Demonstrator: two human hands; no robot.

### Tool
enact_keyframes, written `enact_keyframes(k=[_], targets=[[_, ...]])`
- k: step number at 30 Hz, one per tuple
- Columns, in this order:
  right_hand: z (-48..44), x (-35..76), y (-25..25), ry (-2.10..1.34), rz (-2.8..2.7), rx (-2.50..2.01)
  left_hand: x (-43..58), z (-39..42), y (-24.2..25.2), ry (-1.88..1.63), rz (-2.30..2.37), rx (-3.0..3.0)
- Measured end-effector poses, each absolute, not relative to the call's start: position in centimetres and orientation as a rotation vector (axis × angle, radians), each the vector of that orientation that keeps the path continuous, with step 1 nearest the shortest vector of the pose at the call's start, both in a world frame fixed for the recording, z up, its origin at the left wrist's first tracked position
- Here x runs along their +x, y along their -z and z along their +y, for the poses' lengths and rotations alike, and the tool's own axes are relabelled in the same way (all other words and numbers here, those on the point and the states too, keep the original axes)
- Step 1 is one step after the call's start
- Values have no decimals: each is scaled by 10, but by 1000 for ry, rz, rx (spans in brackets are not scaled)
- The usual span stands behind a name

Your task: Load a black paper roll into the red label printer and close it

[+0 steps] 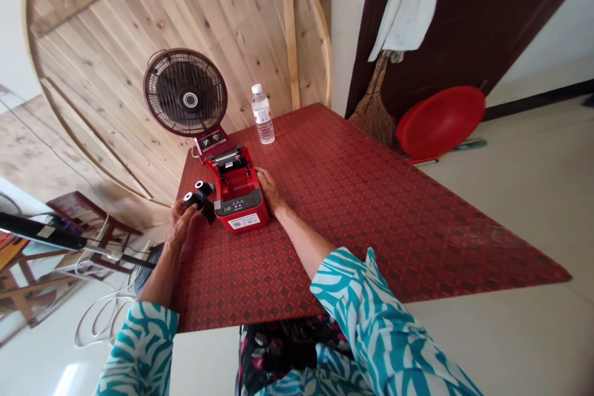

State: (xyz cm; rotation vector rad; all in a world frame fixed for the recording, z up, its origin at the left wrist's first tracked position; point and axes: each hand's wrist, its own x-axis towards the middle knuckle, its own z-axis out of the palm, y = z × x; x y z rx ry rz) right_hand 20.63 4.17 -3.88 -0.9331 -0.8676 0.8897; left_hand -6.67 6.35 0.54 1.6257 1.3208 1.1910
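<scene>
A small red label printer (237,193) sits on the red patterned table (352,210) with its lid open at the far end. My right hand (268,189) rests against the printer's right side, fingers curled round its edge. My left hand (180,221) is at the table's left edge, closed on a black ribbon cartridge with two spools (200,197), just left of the printer.
A dark red table fan (185,94) stands behind the printer. A clear water bottle (262,115) stands to the fan's right. A big round wooden board (139,31) leans on the wall behind. A red basin (440,121) and a broom (374,105) lean by the dark door. Cables lie on the floor at left.
</scene>
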Motion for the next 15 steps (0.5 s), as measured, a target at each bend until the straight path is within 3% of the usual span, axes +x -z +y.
enact_keyframes(k=[5, 15], targets=[[46, 206, 42, -911, -859, -939, -52, 58, -41, -1250, 1173, 1590], [54, 203, 46, -892, -841, -902, 23, 75, -90, -422, 1191, 2431]])
